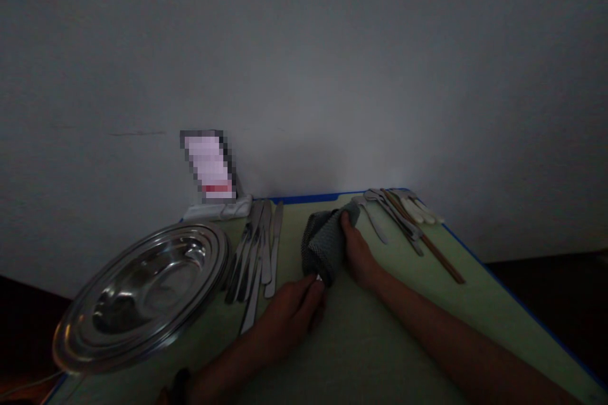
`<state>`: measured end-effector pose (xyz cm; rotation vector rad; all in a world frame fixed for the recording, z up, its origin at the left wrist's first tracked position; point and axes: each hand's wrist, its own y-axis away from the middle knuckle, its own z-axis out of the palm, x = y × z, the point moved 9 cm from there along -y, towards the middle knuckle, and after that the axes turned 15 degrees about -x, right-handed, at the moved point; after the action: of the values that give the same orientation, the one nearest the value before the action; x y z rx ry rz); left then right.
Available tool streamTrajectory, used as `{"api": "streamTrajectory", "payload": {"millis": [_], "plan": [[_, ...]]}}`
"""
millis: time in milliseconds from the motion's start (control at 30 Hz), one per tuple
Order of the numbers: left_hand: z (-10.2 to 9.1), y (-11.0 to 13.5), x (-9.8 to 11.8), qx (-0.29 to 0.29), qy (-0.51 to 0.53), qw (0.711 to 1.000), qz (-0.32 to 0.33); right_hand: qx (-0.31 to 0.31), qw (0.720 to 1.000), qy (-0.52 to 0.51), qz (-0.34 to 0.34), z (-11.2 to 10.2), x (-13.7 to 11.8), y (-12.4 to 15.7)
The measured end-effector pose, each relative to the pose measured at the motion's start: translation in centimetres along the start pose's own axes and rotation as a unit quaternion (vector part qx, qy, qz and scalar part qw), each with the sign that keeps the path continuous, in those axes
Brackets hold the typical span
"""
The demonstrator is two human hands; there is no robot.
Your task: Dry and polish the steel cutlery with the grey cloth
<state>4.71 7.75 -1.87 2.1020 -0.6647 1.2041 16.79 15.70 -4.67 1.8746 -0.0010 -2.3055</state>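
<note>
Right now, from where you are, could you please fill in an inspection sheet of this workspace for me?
Surface: green tabletop with blue edging.
Work items: grey cloth, wrapped around a metal piece, mostly hidden.
Clutter: shiny metal dish and knives at left; brown chopsticks and white-handled cutlery at right.
Hands: left hand grips the metal piece; right hand holds the cloth.
Cables: thin cord, lower left.
Surroundings: grey wall behind; pixelated lit screen before it.

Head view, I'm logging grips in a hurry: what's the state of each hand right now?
Left hand: closed, holding a metal utensil, mostly hidden.
Right hand: closed on the gray cloth.
</note>
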Motion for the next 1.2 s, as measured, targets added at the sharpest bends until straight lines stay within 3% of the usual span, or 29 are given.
{"api": "streamTrajectory", "payload": {"millis": [333,633,900,1200], "plan": [[0.2,0.3,0.4,-0.020,-0.090,0.996,-0.010,-0.057,0.997,-0.045,-0.003,0.8,0.9,-0.8],[0.2,0.2,0.2,-0.019,-0.087,0.996,-0.007,-0.017,1.000,0.014,0.000,0.7,-0.6,0.5],[0.3,0.2,0.2,-0.020,-0.086,0.996,-0.002,-0.053,0.999,-0.007,-0.009,1.6,-0.8,0.5],[0.2,0.3,0.5,-0.021,-0.086,0.996,-0.006,-0.042,0.999,0.011,0.003,1.4,-0.9,0.5]]}}
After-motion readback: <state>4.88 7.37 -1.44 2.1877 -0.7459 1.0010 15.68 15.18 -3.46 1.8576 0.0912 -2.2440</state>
